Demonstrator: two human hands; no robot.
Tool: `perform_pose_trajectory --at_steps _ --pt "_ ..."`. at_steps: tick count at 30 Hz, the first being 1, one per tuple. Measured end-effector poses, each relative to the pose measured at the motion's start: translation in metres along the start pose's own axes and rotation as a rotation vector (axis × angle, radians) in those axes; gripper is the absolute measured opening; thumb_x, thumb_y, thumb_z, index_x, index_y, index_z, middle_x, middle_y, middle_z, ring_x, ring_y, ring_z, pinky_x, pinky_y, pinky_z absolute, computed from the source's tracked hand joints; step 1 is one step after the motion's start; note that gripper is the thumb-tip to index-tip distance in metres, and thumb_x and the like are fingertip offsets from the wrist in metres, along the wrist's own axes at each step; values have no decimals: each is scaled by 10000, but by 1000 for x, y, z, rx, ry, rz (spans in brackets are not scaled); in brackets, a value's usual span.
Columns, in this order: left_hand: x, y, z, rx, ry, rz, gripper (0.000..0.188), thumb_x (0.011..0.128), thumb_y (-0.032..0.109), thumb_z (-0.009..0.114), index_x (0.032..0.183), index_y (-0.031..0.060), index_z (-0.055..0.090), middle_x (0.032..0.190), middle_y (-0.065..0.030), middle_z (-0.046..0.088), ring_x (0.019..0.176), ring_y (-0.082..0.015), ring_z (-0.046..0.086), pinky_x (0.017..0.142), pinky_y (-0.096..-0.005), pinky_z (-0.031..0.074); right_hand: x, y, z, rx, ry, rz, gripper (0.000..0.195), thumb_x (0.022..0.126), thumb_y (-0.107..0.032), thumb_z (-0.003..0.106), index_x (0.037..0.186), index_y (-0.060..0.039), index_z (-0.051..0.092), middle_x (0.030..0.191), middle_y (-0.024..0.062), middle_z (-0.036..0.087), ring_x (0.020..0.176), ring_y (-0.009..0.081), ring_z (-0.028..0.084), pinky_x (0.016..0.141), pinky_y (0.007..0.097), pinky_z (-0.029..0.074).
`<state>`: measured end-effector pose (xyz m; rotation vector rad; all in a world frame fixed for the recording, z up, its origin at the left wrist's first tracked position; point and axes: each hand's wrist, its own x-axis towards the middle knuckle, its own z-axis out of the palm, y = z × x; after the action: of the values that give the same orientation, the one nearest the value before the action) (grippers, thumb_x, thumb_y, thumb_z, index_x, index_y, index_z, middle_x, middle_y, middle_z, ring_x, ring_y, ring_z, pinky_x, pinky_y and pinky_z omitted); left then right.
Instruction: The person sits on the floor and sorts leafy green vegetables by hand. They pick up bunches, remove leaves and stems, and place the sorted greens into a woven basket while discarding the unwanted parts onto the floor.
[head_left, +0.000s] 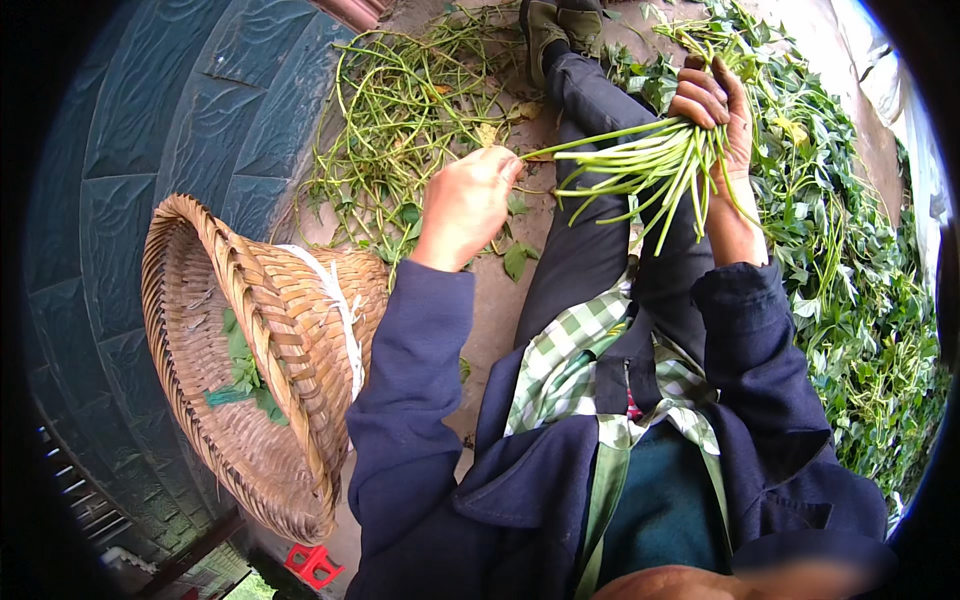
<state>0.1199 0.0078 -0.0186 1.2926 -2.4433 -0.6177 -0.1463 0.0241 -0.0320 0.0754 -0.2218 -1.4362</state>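
Observation:
My right hand is closed around a bunch of slender green stems, held above my outstretched legs. The stem ends fan out to the left and downward, while leafy tops show behind the fingers. At the end of one longer stem, my left hand pinches it between thumb and fingers. That stem runs straight between both hands. Beneath and beyond my left hand lies a tangle of mostly leafless vines on the ground. A large heap of leafy green vines spreads along my right side.
A woven bamboo basket lies tipped at my left, with some green leaves inside. Behind it rises a dark blue tiled wall. A red plastic object is near the basket. White sheeting borders the leafy heap.

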Motion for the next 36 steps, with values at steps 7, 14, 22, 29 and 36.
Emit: perform_pose_trajectory --at_steps 7,14,22,29,36 --pt "34 -100 -11 -908 519 -651 198 874 220 483 885 46 577 662 -44 562 503 -133 497 425 -266 395 15 32 1 -65 75 31 206 850 -114 526 685 -84 409 557 -38 372 411 46 340 417 183 314" --pt "-60 -164 90 -384 197 -866 452 713 376 696 918 21 504 805 -124 581 731 -187 540 696 -305 446 54 -24 -5 -121 40 -32 233 881 -85 464 672 -55 367 545 -8 352 425 75 327 431 197 313" --pt "-49 -135 207 -86 -240 -940 813 718 375 673 1313 62 216 1151 -254 433 911 -419 543 769 -449 457 84 -22 -60 -151 304 33 271 843 -59 509 619 -85 360 528 -27 343 430 59 332 434 200 315" --pt "-66 -187 272 136 -347 -650 461 728 260 652 1088 73 435 922 -178 558 813 -338 593 634 -446 480 92 -19 -59 -238 295 74 236 877 -80 467 667 -68 358 564 -22 348 434 52 333 436 199 314" --pt "-103 -169 205 -58 162 -751 240 727 131 599 931 38 512 1039 -149 476 816 -360 554 677 -419 465 88 -29 -51 -277 298 11 166 877 -57 455 742 -38 360 588 -5 358 433 60 345 432 198 312"
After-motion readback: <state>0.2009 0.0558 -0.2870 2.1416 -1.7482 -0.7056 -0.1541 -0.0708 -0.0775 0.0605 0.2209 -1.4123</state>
